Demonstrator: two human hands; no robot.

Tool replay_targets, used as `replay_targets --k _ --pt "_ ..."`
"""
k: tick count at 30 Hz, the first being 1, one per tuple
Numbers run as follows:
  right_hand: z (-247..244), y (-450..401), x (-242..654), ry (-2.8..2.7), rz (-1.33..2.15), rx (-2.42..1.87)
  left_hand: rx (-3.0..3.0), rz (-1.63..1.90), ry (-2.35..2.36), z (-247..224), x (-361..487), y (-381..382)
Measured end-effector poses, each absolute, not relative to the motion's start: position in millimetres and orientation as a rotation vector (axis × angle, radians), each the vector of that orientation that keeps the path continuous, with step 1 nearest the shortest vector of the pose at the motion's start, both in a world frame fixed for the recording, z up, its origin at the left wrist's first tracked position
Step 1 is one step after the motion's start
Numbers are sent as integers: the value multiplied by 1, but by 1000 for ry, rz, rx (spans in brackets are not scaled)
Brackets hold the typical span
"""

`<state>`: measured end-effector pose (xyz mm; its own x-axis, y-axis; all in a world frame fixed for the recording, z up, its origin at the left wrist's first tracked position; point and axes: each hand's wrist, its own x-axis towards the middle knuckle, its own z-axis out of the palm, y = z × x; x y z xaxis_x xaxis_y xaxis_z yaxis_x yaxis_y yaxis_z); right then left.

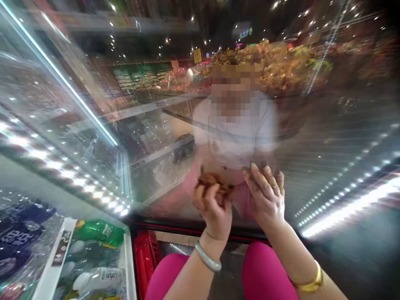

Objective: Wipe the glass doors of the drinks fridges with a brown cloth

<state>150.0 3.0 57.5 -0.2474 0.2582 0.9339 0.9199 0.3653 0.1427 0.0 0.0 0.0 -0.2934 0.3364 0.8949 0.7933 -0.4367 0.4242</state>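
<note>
My left hand (213, 210) is raised in front of a glass panel and is closed around a brown, lumpy piece of food (215, 183). A pale green bangle sits on that wrist. My right hand (265, 196) is just to the right of it, fingers together and pointing up, its fingertips touching the far end of the brown food. A gold bracelet is on the right wrist. My pink-clad knees show at the bottom of the view.
The glass (328, 137) reflects a person in a white top and store lights. A chest freezer (93, 258) with packaged goods lies at lower left. A red basket (145, 254) stands beside my left knee. Shelves fill the background.
</note>
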Motion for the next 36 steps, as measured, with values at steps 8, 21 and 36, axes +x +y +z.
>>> replay_targets --k 8,21,36 --pt "64 -13 171 -1749 -923 -1068 -1792 -1723 -1176 39 14 -9" --pt "60 -15 175 -1593 -819 -1099 -1845 -1707 -904 83 23 -1" --pt "77 -16 193 -1499 -829 -1129 -1899 -1735 -753 114 47 -3"
